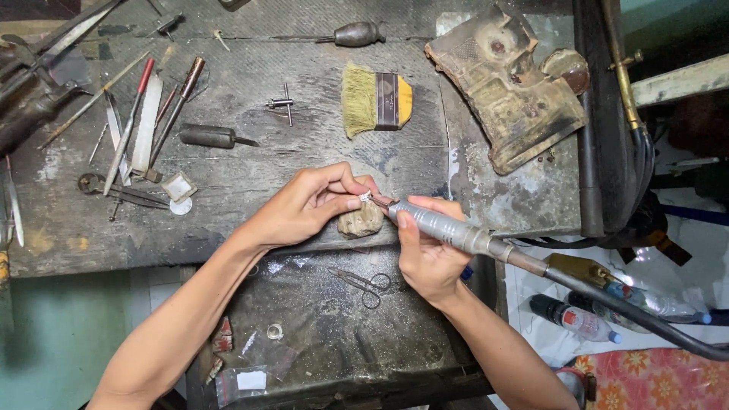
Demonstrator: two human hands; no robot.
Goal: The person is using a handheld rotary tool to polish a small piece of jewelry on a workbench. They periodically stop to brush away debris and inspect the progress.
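Grinding one ring (365,197), two hands

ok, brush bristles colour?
Yellowish-green bristles on the brush, clearest in the head view.

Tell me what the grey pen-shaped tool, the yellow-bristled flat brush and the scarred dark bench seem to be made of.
The grey pen-shaped tool in the right hand looks like matte metal with dull highlights. The yellow-bristled flat brush seems to have fibre bristles in a dark band. The scarred dark bench looks like worn, stained wood, though grime hides its grain.
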